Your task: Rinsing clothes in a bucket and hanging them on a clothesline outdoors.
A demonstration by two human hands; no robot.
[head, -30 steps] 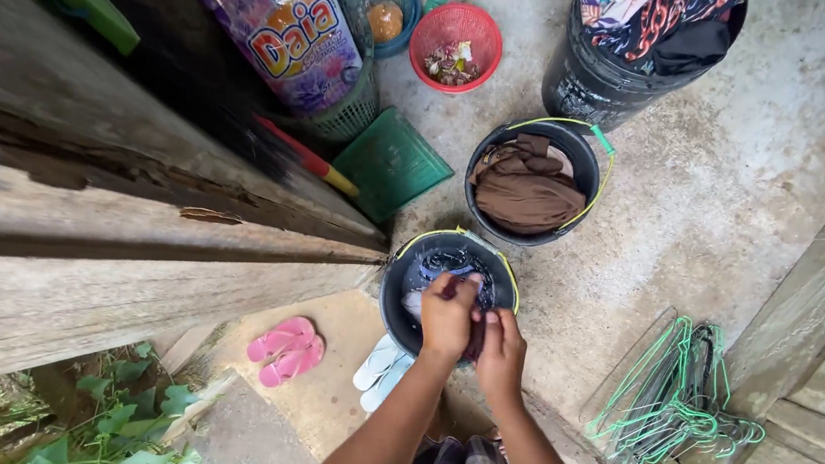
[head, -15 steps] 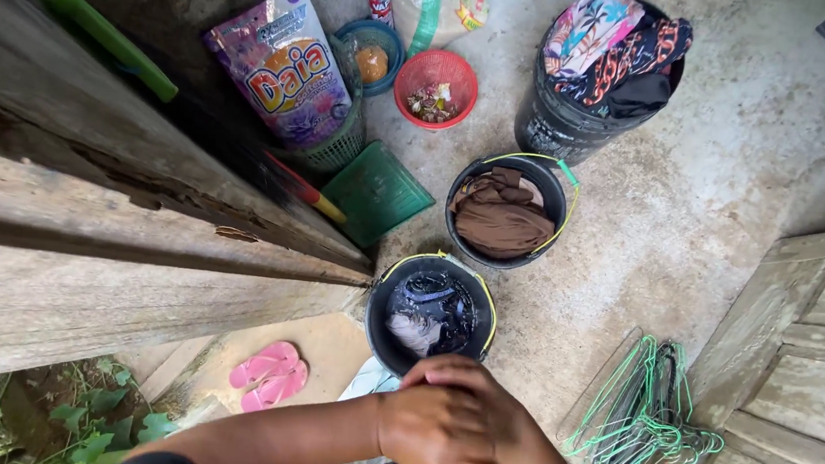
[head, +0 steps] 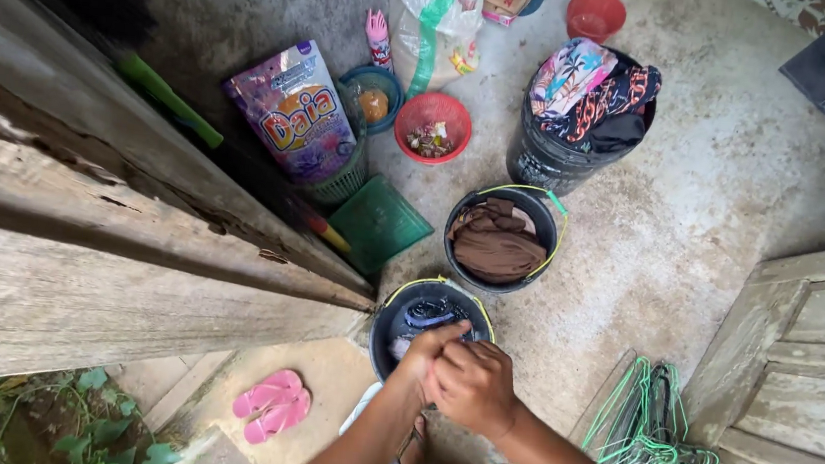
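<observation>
Both hands are bunched together right over the near black bucket [head: 396, 310], the one w/ dark wet cloth [head: 428, 315] in it. Right hand [head: 472, 385] is curled up in a fist on top, knuckles up, pressed against the left hand [head: 422, 352]. Left one is tucked under/behind it w/ fingers bent toward the bucket's inside. Can't tell if either is actually gripping cloth, the hands hide whatever's between them.

That bucket sits on the concrete floor [head: 715, 189] just beside the end of the big weathered wooden beam [head: 81, 263]. Just behind it is a 2nd black bucket [head: 529, 262] w/ brown fabric [head: 493, 241] piled in. Further back, a bigger black bucket [head: 538, 163] stuffed w/ colourful patterned clothes [head: 590, 83].

Other stuff around: red basket [head: 433, 126], small teal basket [head: 373, 94], purple detergent pouch [head: 294, 112] standing in a green mesh basket [head: 342, 181], a flat green lid-looking thing [head: 378, 224] on the floor, pink bottle [head: 379, 38], plastic sack [head: 436, 20], red bowl [head: 596, 14].

Bundle of green wire hangers [head: 650, 422] lies to the right by the wooden door [head: 809, 366]. Pink flip-flops [head: 270, 405] down on the lower step, well apart from the hands.
</observation>
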